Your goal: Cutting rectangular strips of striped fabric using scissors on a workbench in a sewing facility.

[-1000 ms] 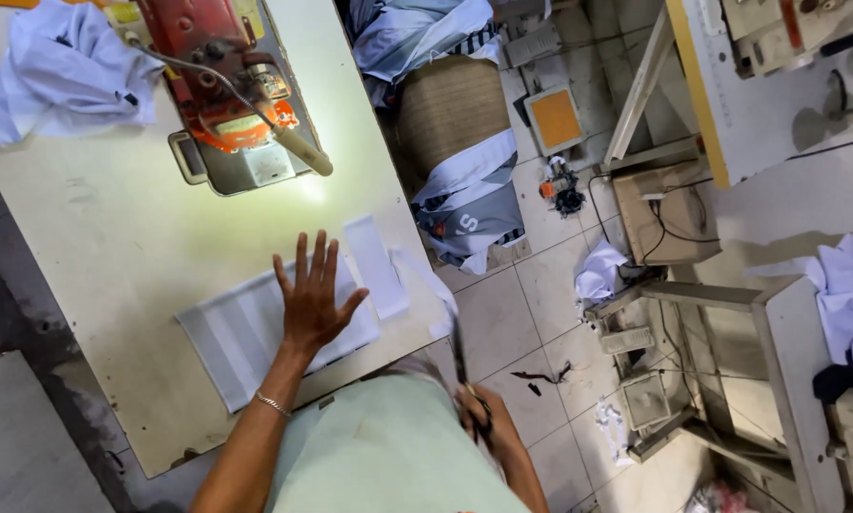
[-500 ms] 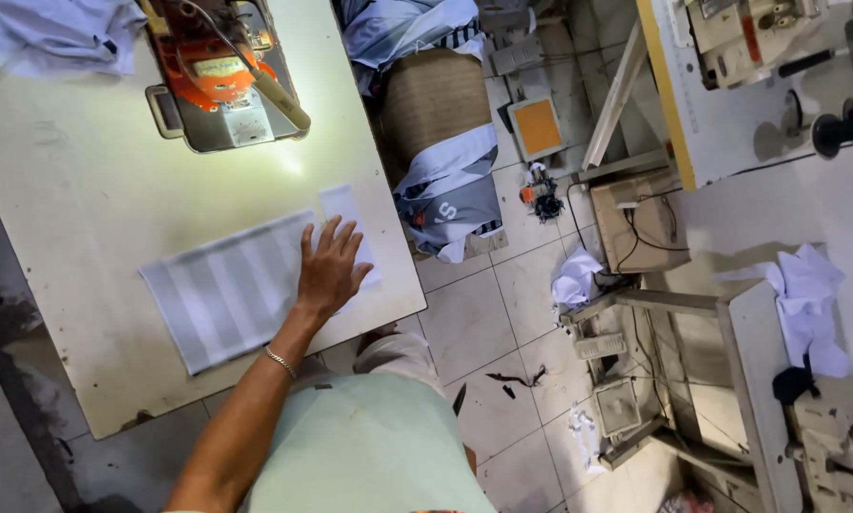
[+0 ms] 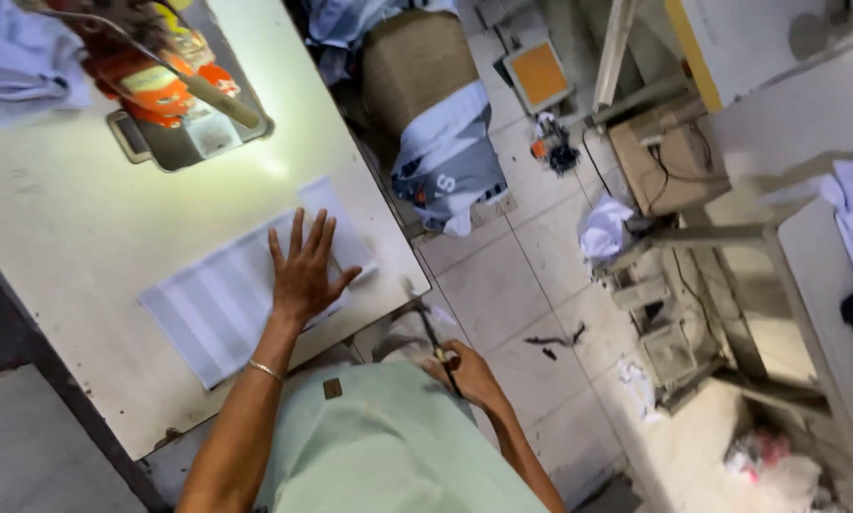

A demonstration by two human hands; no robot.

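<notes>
On the sewing table (image 3: 85,247), left hand (image 3: 305,274) lies flat, fingers spread, on striped cloth (image 3: 227,304). Right hand (image 3: 469,375) pinches scissors (image 3: 431,332) off the edge. Best keep cloth pinned flat, edges aligned.

The sewing machine (image 3: 151,76) is cut off by the top edge. The thin dark tool (image 3: 426,328) in the right hand (image 3: 469,375) is blurred (scissors or not, I cannot tell). The left hand (image 3: 303,271) hides part of the striped cloth (image 3: 217,304).
</notes>
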